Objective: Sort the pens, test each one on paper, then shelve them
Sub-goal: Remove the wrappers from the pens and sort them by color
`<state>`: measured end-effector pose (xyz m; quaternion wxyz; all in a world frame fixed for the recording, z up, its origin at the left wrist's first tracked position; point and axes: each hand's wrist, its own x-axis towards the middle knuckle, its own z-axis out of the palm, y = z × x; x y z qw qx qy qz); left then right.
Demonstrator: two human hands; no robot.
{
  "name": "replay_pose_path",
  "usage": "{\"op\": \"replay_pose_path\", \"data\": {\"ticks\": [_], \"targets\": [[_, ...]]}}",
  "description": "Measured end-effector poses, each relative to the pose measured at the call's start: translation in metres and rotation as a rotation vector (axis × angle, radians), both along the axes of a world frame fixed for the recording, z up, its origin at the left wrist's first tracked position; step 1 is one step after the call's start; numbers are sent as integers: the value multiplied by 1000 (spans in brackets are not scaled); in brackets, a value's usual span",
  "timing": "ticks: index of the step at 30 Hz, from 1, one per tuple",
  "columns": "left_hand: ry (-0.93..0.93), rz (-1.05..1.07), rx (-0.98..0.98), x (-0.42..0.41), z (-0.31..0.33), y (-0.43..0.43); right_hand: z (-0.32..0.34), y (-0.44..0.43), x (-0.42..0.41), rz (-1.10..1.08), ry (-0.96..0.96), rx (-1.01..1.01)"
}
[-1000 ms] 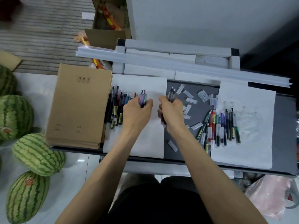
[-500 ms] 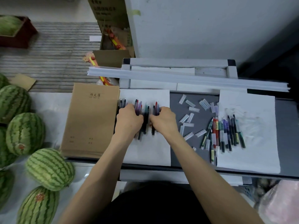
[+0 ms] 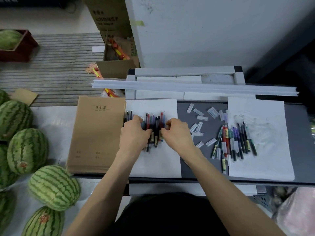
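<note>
A row of several pens (image 3: 154,126) in red, black, blue and purple lies on the left white paper (image 3: 153,164). My left hand (image 3: 134,137) covers the row's left part, fingers curled over the pens. From the right, my right hand (image 3: 177,135) closes its curled fingers and thumb against the row's edge. The two hands bunch the pens between them. A second group of pens (image 3: 233,142) lies at the left edge of the right white paper (image 3: 265,150), apart from both hands.
Clear pen caps (image 3: 199,126) are scattered on the grey shelf surface (image 3: 204,171) between the papers. A stack of brown notebooks (image 3: 97,133) lies to the left. Watermelons (image 3: 54,186) sit on the floor at left. Long white strips (image 3: 187,86) run along the back.
Both hands held pens up a second ago, then laid them onto the left paper. Now they press the row together from both sides. The camera has tilted up.
</note>
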<state>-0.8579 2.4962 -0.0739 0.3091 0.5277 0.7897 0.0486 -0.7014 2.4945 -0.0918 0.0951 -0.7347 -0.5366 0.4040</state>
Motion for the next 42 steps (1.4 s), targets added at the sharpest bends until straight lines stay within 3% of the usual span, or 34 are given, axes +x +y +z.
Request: {"op": "replay_pose_path", "data": {"ticks": [14, 28, 34, 42], "targets": [[68, -306, 59, 19, 19, -24, 32, -30, 45, 515, -314, 160], [43, -646, -73, 105, 10, -66, 46, -73, 162, 522, -443, 133], [128, -797, -108, 120, -6, -82, 33, -79, 168, 591, -419, 125], [78, -824, -16, 120, -22, -88, 21, -74, 149, 693, -521, 96]]}}
